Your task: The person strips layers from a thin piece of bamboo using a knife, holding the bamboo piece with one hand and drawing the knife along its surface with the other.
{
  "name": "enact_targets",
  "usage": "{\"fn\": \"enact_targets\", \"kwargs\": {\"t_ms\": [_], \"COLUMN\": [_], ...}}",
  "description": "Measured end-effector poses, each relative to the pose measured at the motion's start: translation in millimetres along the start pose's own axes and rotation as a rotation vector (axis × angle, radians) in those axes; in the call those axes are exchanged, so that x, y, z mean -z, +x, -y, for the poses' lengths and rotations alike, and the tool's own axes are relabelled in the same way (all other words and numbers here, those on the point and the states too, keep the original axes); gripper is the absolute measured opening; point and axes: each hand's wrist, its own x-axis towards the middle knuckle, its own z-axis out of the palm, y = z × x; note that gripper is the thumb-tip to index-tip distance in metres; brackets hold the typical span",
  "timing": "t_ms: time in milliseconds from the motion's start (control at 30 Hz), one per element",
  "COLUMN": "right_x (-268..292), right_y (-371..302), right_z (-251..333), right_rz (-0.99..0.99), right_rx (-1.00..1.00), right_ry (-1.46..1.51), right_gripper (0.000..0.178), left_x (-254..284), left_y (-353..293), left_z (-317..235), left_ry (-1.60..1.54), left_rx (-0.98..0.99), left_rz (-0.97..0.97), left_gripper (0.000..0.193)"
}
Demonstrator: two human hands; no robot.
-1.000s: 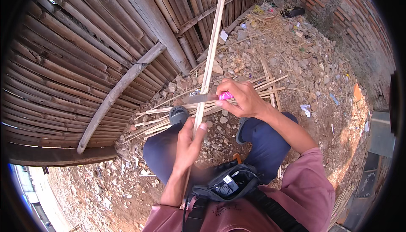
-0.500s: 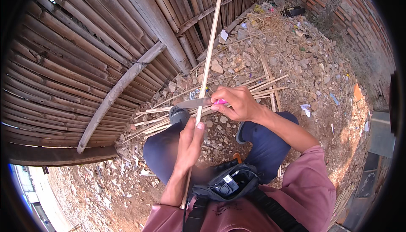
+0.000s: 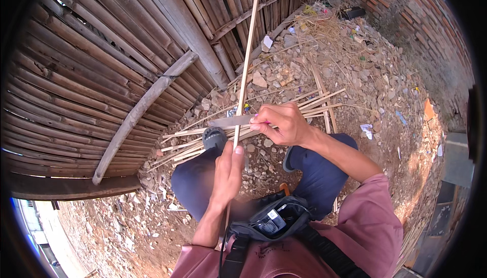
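A long pale bamboo strip [image 3: 247, 65] rises from my lap toward the top of the view, leaning slightly right at its far end. My left hand [image 3: 228, 169] is closed around its lower part, thumb along the strip. Just beyond that thumb, a knife blade [image 3: 228, 121] lies across the strip, pointing left. My right hand [image 3: 281, 122] grips the knife's pink handle, mostly hidden by the fingers. Farther down, the strip's thinner end passes beneath my left wrist toward my body.
Several cut bamboo strips [image 3: 317, 106] lie in a loose pile beyond my knees. A bamboo-slat wall [image 3: 76, 90] stands left, a brick wall [image 3: 431, 19] at far right. Rubble and litter cover the ground [image 3: 375, 100]. An unzipped black waist bag [image 3: 274, 219] sits at my lap.
The strip's far end has swung slightly to the left. The knife blade has shifted a little left with my right hand. My left hand keeps its hold.
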Motion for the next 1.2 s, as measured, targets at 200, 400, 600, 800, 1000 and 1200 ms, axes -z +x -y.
{"fn": "enact_targets", "kwargs": {"t_ms": [200, 400, 600, 800, 1000, 1200], "right_x": [3.6, 4.1, 1.7, -1.3, -6.6, -7.7], "right_y": [0.3, 3.8, -1.1, -3.1, -0.5, -1.6], "right_z": [0.6, -2.2, -2.5, 0.5, 8.0, 6.4], "right_rz": [0.031, -0.051, 0.039, 0.037, 0.038, -0.004], "right_rx": [0.012, -0.078, 0.006, 0.045, 0.117, 0.104], "right_ry": [-0.064, -0.022, 0.013, -0.064, -0.087, -0.222], "right_gripper": [0.017, 0.018, 0.019, 0.019, 0.017, 0.015], "left_x": [0.9, 1.2, -0.6, 2.7, 7.5, 0.9], "left_y": [2.0, 3.9, 3.6, 4.3, 1.4, 2.9], "left_z": [7.4, 4.0, 7.7, 17.7, 6.8, 4.5], "left_ry": [0.035, 0.088, -0.060, -0.312, -0.394, -0.313], "left_rx": [-0.038, -0.021, -0.026, 0.122, 0.218, 0.187], "left_rz": [-0.013, -0.007, 0.036, 0.153, 0.168, 0.100], "left_gripper": [0.029, 0.031, 0.048, 0.050, 0.048, 0.050]}}
